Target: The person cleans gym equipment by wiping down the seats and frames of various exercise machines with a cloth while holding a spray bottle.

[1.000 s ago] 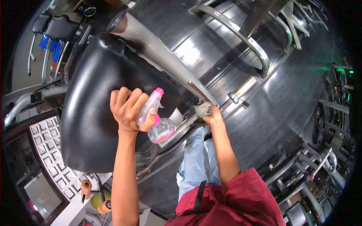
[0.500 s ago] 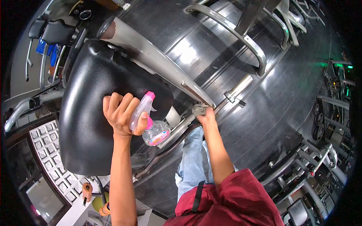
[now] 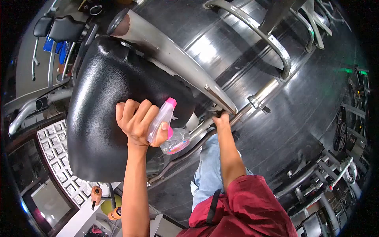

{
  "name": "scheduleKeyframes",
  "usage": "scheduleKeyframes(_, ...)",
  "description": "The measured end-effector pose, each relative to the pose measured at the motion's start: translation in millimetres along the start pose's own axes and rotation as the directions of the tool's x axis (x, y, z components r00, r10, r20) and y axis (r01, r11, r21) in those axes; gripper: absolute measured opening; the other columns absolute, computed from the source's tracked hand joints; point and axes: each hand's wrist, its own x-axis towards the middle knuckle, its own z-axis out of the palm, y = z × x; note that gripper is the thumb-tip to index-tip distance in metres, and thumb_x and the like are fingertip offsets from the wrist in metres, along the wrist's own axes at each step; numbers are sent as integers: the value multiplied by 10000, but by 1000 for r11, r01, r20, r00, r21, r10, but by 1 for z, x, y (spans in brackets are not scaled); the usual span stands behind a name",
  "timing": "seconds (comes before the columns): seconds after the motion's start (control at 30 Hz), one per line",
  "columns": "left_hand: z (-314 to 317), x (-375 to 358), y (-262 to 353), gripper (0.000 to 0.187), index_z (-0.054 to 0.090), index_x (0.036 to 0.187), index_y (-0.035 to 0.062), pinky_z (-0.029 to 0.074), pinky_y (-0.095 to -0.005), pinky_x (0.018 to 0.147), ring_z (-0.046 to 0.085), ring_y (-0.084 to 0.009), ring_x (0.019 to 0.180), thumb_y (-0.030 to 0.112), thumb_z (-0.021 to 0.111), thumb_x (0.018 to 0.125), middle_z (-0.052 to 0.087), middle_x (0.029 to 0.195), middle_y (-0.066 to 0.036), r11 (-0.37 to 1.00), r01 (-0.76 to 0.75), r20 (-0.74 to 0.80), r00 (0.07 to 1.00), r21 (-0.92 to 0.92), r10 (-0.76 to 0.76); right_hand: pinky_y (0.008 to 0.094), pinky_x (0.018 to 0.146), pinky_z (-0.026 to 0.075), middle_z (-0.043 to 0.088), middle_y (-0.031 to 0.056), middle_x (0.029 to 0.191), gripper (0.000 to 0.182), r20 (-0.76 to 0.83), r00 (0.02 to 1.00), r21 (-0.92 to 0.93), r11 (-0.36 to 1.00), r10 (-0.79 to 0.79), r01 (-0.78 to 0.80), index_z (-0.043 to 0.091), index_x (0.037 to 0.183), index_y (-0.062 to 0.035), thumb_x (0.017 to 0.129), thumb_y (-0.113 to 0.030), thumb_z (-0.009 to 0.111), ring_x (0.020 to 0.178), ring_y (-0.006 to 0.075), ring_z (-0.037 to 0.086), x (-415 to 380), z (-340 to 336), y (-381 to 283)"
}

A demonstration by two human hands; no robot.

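Observation:
My left hand is closed around the neck of a clear spray bottle with a pink nozzle and collar, held tilted over a large black padded cushion. Low on the exercise machine, my right hand is closed at the lower end of a thick grey metal tube. It presses a grey cloth there, now mostly hidden behind the fingers and the tube. A thin metal bar runs just beside that hand.
A horizontal bar with a clamp collar extends to the right of my right hand. Beyond it stands a curved metal frame on the dark floor. More gym machines line the right side. Orange-brown grips are at lower left.
The view has shifted, so the scene sits slightly further right. My right hand has moved slightly in under the tube's end, and the cloth shows less. My left hand still holds the spray bottle.

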Motion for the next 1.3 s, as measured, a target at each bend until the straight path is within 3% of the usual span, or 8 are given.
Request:
scheduleKeyframes(0.1,-2,-1,1,368,501,599,89,296,-375,632,393,-252,596,445,497,691,431,627,-67,1000,4,18,1000,6,-4,443,947,547,642,145,1182,332,420,892,137,960,166,-243,573,1230,1,1006,-212,452,1073,304,632,-20,5,22)
scheduleKeyframes(0.37,-3,-1,2,376,511,603,84,305,-377,642,401,-257,602,443,490,714,432,620,-69,1000,14,18,1000,11,-14,507,1089,404,547,159,1349,476,68,998,-88,996,12,-6,483,1374,-62,1028,-374,384,1266,311,509,-7,5,16)
scheduleKeyframes(0.57,-2,0,4,381,512,599,83,308,-378,639,401,-253,596,442,492,722,435,619,-68,1000,12,25,1000,26,-13,479,1057,439,572,154,1315,445,191,980,-97,995,55,-37,529,1326,-71,1008,-372,447,1206,305,548,29,-26,13)
scheduleKeyframes(0.67,-3,0,3,387,505,593,79,309,-376,636,403,-252,589,446,495,716,429,612,-67,1000,10,33,999,13,-11,426,1041,460,601,121,1265,354,555,785,-150,962,273,-229,538,1280,-19,1019,-236,437,1160,269,580,6,-21,26)
scheduleKeyframes(0.77,-2,0,2,379,506,597,79,310,-377,636,409,-251,592,442,498,705,432,618,-67,1000,8,28,1000,9,-8,424,1050,455,595,122,1279,345,267,928,-362,920,260,-153,523,1292,-8,1028,-197,408,1174,263,573,-39,4,27)
scheduleKeyframes(0.9,0,0,1,365,510,604,82,310,-379,636,409,-253,591,436,501,690,437,626,-68,1000,4,9,1000,10,-4,452,1036,467,594,129,1283,351,210,975,-208,978,66,-21,527,1294,-30,1044,-221,370,1181,274,570,-26,4,20)
scheduleKeyframes(0.97,1,0,1,361,517,609,83,310,-382,637,404,-254,591,434,499,688,444,633,-69,1000,15,11,1000,-11,-15,444,1015,490,593,150,1276,350,304,941,43,985,145,-166,532,1281,-11,1039,-228,403,1150,277,590,2,-24,8)
scheduleKeyframes(1.3,5,-2,-2,333,521,632,98,318,-382,636,421,-247,621,420,521,717,424,646,-59,998,-7,13,1000,-56,8,475,1039,464,603,185,1285,464,331,911,-558,830,245,-20,476,1355,21,950,-201,522,1166,313,602,-162,33,-28)
